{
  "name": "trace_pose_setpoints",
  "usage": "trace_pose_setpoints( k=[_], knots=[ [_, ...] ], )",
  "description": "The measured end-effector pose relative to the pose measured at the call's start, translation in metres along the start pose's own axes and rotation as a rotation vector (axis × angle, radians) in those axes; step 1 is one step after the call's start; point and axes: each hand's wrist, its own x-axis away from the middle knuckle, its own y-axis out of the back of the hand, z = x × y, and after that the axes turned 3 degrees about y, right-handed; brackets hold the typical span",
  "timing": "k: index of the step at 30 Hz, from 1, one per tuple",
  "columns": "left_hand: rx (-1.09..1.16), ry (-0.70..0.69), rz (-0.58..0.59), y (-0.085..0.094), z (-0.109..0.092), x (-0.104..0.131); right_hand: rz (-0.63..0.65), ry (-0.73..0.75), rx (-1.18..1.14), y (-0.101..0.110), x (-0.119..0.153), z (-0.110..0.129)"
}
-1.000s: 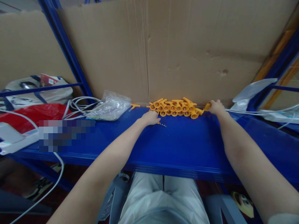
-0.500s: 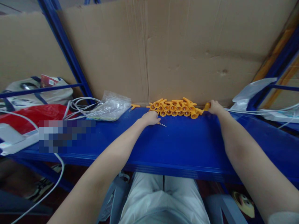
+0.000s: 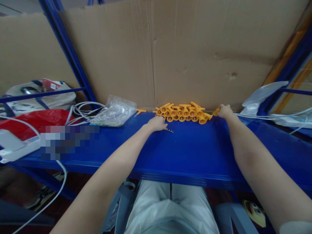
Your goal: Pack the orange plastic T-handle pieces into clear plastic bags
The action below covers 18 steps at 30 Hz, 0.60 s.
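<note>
My left hand (image 3: 157, 123) is closed around a corkscrew (image 3: 169, 130); its metal spiral sticks out to the right, just above the blue table, and the fingers cover its handle. At the right end of the pile, my right hand (image 3: 225, 111) grips a yellow plastic piece (image 3: 216, 112), mostly hidden by the fingers. Between the hands lies a stacked pile of yellow corkscrews (image 3: 184, 112), with T-shaped handles toward the cardboard and round bell-shaped ends facing me. Another corkscrew (image 3: 141, 111) with a bare spiral lies left of the pile.
Cardboard (image 3: 195, 48) stands behind the blue table (image 3: 175, 152). To the left are a clear plastic bag (image 3: 119, 110), white cables (image 3: 85, 105), a red bag (image 3: 31, 118) and a white power strip (image 3: 24, 148). A white plastic bag (image 3: 258, 97) sits at the right by the blue frame.
The yellow piece in my right hand has tilted slightly, and that hand has shifted very little. My left hand and the pile look the same.
</note>
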Motion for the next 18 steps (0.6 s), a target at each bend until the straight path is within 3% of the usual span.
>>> trace_pose_setpoints(
  k=[13,18],
  knots=[
    [0.000,0.006,0.009,0.000,0.000,-0.001,0.048,0.138,0.173,0.023,0.003,0.003],
    [-0.006,0.000,-0.009,-0.002,0.001,-0.003,-0.020,0.240,0.116,0.032,0.005,-0.004]
  ],
)
